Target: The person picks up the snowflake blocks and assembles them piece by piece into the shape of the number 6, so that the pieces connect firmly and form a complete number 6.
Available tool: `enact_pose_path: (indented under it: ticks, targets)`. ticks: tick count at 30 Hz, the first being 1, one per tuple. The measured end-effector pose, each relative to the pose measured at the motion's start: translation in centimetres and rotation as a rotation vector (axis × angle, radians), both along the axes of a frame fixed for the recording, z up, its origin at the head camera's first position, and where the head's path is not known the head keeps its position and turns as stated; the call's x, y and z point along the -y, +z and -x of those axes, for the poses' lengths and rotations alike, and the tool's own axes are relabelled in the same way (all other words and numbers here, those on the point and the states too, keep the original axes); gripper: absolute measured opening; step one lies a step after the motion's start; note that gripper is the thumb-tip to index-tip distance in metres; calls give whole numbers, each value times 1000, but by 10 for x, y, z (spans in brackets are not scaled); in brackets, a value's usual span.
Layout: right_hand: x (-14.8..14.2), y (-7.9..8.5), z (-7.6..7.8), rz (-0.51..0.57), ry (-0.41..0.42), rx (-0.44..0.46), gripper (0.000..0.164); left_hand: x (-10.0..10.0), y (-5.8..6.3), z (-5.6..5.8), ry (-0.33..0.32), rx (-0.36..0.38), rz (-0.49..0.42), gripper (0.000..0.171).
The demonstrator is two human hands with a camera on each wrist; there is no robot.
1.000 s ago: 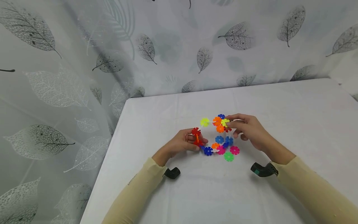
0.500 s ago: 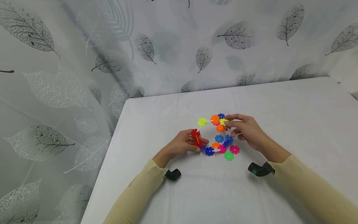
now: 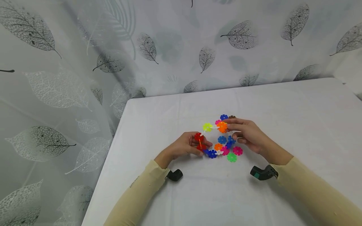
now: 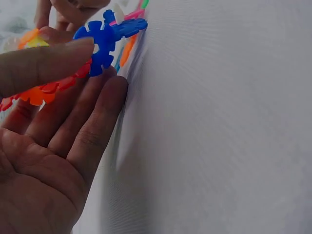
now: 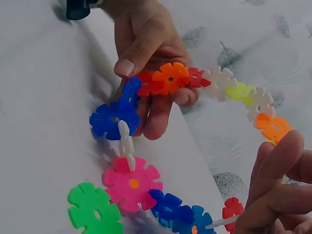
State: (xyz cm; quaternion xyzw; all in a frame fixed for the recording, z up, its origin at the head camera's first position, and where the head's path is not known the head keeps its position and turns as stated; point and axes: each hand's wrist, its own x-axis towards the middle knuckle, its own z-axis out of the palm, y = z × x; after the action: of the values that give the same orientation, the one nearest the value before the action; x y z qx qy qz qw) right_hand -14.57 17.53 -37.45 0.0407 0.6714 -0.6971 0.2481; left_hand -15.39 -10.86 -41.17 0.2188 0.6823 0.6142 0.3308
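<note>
A chain of interlocking plastic flower discs curves between the two hands over the white table. My left hand (image 3: 183,145) grips its left part, thumb and fingers around a red disc (image 3: 199,137). Beside that thumb sits a blue disc (image 4: 99,48) in the left wrist view. My right hand (image 3: 250,133) pinches the chain's far end at an orange disc (image 3: 222,127); a sliver of yellow (image 5: 271,142) shows between disc and fingertips. White and yellow discs (image 5: 240,92) link the two held parts. The right fingers hide some pieces behind them.
Nearer the front, the chain continues through a pink disc (image 5: 132,184) and a green disc (image 3: 232,157). Blue (image 3: 224,117) and brown discs (image 3: 232,117) show beyond the right fingertips. A leaf-patterned curtain (image 3: 169,47) hangs along the table's back and left edges.
The orange disc has come nearer and right, up to my right fingertips. The yellow disc seen there before is now mostly hidden. My left hand has stayed nearly still on the red part.
</note>
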Motion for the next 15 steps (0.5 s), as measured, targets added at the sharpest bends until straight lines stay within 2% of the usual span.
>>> enact_pose_path:
  ticks: [3, 6, 9, 13, 15]
  targets:
    - [1, 1, -1, 4, 9, -7, 55, 0, 2, 1, 6, -26, 33, 62]
    - [3, 2, -1, -3, 18, -15, 56, -1, 7, 3, 42, -58, 82, 79]
    - [4, 3, -1, -17, 25, -24, 56, -5, 15, 9, 83, -129, 124, 76]
    - [7, 2, -1, -24, 25, -21, 56, -17, 29, 17, 120, -270, 172, 55]
    - [8, 0, -2, -26, 24, -24, 56, -23, 33, 18, 140, -310, 193, 48]
